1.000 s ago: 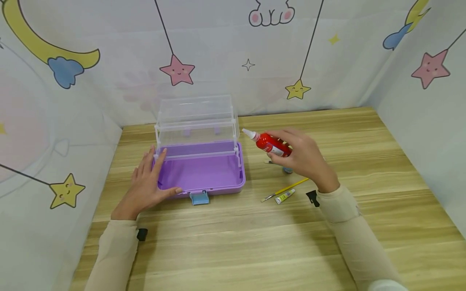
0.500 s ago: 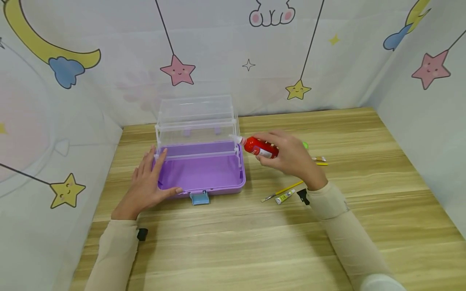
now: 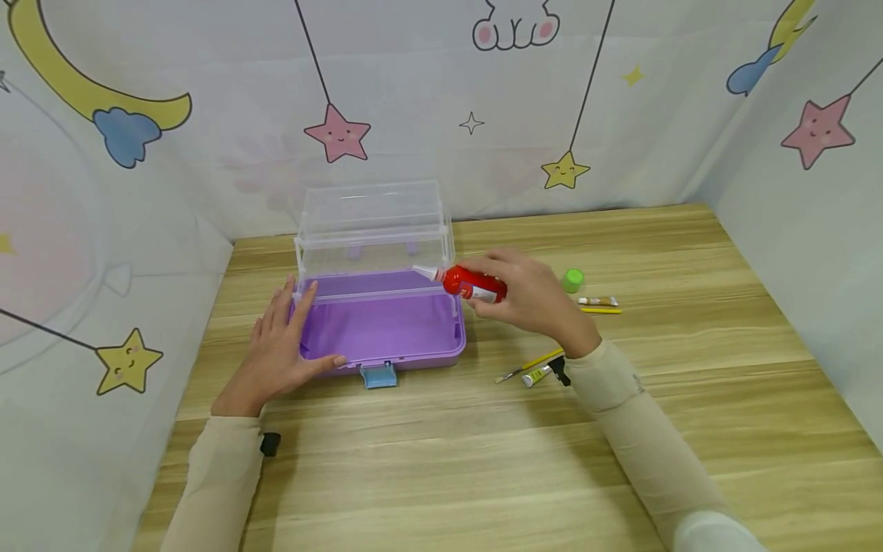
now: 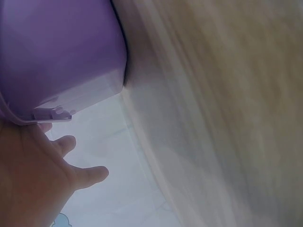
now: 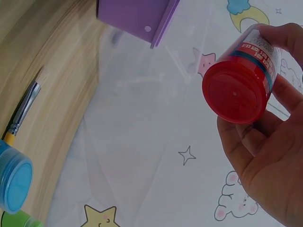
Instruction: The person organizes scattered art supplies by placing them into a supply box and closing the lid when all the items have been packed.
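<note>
A purple box (image 3: 382,330) stands on the table at left centre, its clear trays or lid (image 3: 372,211) raised behind the base. My left hand (image 3: 279,356) rests on the box's left front corner, fingers spread along the side and thumb on the front rim. In the left wrist view, the fingers reach past the purple wall (image 4: 61,52). My right hand (image 3: 527,299) grips a red squeeze bottle (image 3: 476,286) with a white nozzle, tilted sideways. Its nozzle reaches over the box's right part. The right wrist view shows the bottle's round red base (image 5: 235,94).
Right of the box lie a green-lidded jar (image 3: 572,280), a paint tube (image 3: 599,301), a yellow handle (image 3: 601,311), a paintbrush (image 3: 531,363) and a yellow-labelled tube (image 3: 536,376). A blue jar (image 5: 18,182) shows in the right wrist view. A printed curtain (image 3: 428,84) hangs behind.
My right hand has moved left with the red bottle, bringing its nozzle from beside the box to over it. The green jar has come into sight. My left hand stays put.
</note>
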{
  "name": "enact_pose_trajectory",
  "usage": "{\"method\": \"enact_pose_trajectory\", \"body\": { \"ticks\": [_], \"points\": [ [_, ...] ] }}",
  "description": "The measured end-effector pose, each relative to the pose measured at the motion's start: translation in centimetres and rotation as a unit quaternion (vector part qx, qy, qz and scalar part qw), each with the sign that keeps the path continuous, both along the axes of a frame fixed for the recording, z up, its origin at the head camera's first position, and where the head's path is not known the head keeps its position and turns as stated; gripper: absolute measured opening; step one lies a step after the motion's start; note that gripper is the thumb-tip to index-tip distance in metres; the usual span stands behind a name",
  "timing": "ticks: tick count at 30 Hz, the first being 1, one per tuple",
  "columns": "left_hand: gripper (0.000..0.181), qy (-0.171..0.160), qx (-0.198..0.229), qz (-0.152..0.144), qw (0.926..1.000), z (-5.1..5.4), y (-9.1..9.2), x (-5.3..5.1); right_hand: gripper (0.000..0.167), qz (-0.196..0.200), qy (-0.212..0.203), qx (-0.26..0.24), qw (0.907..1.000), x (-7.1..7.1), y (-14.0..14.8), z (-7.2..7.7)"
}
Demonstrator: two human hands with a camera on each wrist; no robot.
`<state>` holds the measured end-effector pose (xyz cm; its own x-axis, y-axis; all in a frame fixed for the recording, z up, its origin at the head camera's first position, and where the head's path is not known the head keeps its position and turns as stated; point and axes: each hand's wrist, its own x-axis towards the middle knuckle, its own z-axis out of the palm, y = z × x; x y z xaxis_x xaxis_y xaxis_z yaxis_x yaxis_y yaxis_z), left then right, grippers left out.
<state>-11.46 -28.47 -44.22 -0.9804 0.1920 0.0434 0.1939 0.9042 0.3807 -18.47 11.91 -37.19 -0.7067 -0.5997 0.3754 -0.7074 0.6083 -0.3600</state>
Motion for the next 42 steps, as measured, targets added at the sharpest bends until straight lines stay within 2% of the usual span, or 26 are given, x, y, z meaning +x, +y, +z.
{"method": "enact_pose_trajectory", "body": {
  "ticks": [14, 25, 34, 42],
  "points": [
    [0.124, 0.003, 0.006, -0.003, 1.0, 0.0, -0.1, -0.1, 0.05, 0.008, -0.034, 0.032, 0.9989, -0.5, -2.0, -0.3],
    [0.124, 0.007, 0.012, -0.006, 0.9999, -0.1, -0.1, -0.1, 0.051, 0.035, -0.044, 0.05, 0.9971, -0.5, -4.2, -0.3],
    [0.124, 0.006, 0.021, -0.009, 0.9997, -0.2, -0.1, -0.1, 0.052, 0.05, -0.036, 0.073, 0.9954, -0.2, -5.7, -0.7],
    [0.123, 0.006, 0.02, -0.009, 0.9997, -0.1, -0.1, 0.0, 0.053, 0.066, -0.054, 0.098, 0.9916, -0.3, -7.0, -0.9]
  ]
}}
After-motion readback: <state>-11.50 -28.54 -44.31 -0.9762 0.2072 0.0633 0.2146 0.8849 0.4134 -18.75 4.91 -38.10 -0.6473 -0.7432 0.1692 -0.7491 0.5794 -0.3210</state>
